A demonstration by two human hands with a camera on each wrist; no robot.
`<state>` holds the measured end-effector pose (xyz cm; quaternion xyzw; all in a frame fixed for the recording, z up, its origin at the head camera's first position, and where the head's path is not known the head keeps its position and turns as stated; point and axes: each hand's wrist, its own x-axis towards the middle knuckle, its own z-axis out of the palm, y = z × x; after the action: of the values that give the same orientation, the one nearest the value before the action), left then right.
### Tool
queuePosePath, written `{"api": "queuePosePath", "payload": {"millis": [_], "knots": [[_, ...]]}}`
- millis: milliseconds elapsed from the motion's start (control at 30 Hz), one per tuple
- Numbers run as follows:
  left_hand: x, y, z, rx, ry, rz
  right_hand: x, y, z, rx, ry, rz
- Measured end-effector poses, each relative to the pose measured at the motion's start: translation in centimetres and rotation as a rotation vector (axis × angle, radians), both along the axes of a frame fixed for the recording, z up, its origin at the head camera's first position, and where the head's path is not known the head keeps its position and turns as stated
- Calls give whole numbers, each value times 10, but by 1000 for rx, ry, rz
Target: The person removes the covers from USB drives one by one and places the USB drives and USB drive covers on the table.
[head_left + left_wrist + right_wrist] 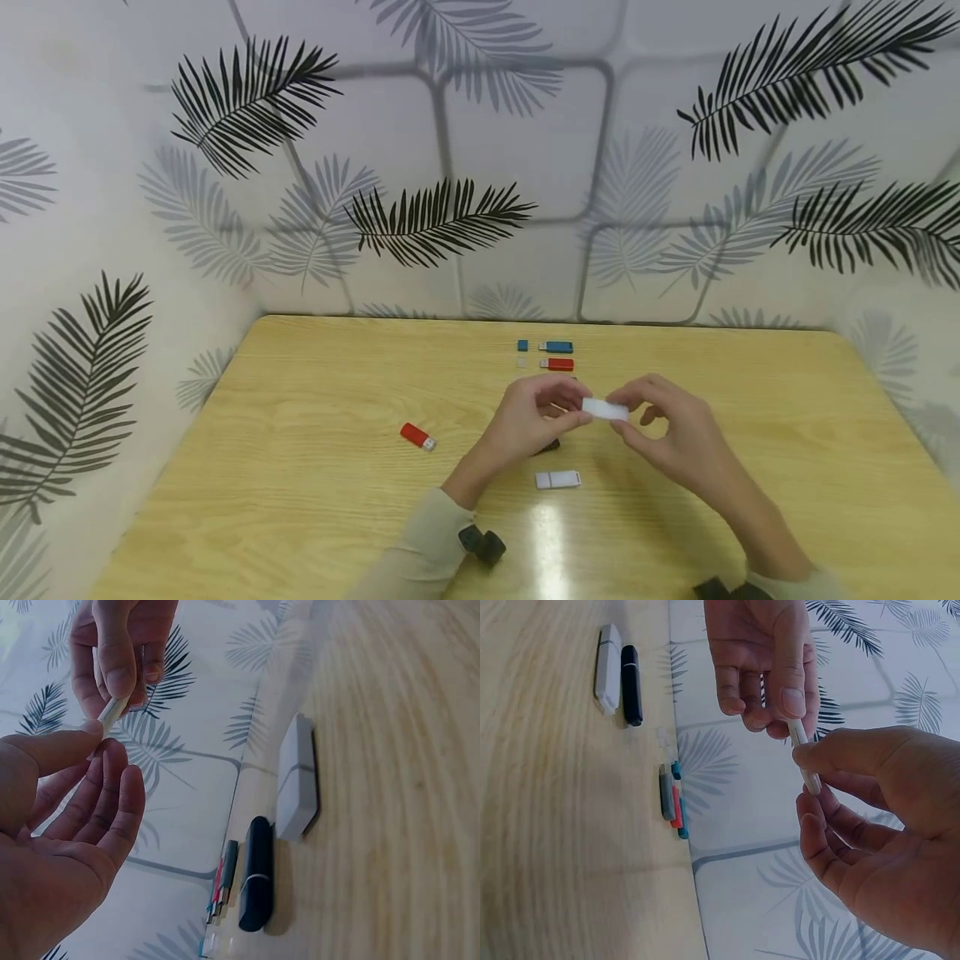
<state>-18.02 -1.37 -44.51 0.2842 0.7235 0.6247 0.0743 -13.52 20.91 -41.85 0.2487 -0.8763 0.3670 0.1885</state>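
A white USB stick [604, 409] is held level above the table between both hands. My left hand [528, 421] pinches its left end between thumb and fingertips. At the other end, my right hand [678, 433] pinches it the same way. Below the hands lies another white USB stick [558, 480], its cap on. A black USB stick [256, 874] lies beside that one; in the head view my left hand mostly covers it. Whether the held stick's cap is on, I cannot tell.
Farther back lie a blue USB stick [558, 347] and a red one [558, 364], uncapped, with a blue cap [522, 345] and a pale cap [522, 362] to their left. A grey stick [667, 793] lies near them. Another red USB stick [415, 435] lies left.
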Motion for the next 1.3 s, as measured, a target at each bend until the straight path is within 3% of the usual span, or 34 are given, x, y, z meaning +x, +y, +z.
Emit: {"api": "queuePosePath", "payload": {"millis": [233, 433, 667, 900, 1300], "knots": [[-5, -9, 5, 6, 57, 2, -11, -6, 5, -13, -1, 38], [-8, -10, 8, -2, 81, 26, -17, -7, 9, -24, -65, 49], [-8, -10, 7, 6, 70, 43, -21, -9, 9, -57, -121, 64], [-9, -25, 3, 22, 78, 68, -28, -21, 9, -74, -184, 95], [-10, -31, 3, -34, 80, 94, -33, -26, 4, -81, -176, 117]]}}
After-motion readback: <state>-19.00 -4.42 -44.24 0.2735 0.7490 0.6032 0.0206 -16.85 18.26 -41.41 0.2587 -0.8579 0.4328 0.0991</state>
